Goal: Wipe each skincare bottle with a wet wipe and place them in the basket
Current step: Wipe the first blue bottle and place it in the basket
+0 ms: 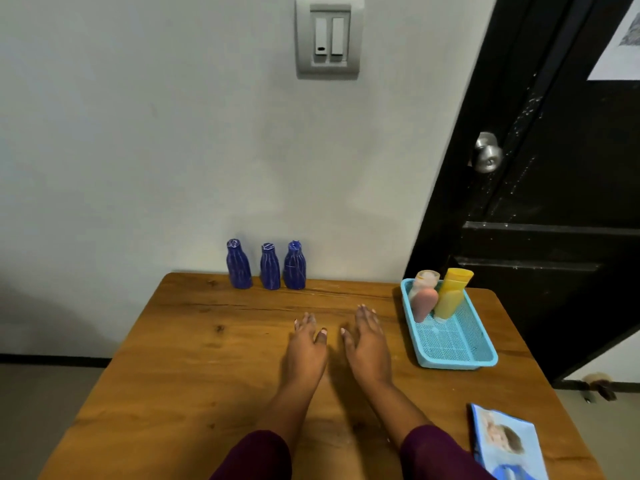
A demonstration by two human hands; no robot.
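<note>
Wood tabletop [194, 368]: left hand [305, 351], right hand [369, 344] flat.

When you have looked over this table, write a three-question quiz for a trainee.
1. How many blue bottles stand outside the basket?
2. True or false: the basket holds no bottles.
3. The left hand and right hand are: A) gripping a wipe B) open, holding nothing C) inside the basket.
Key: 1. three; 2. false, a pink bottle and a yellow bottle stand in it; 3. B.
</note>
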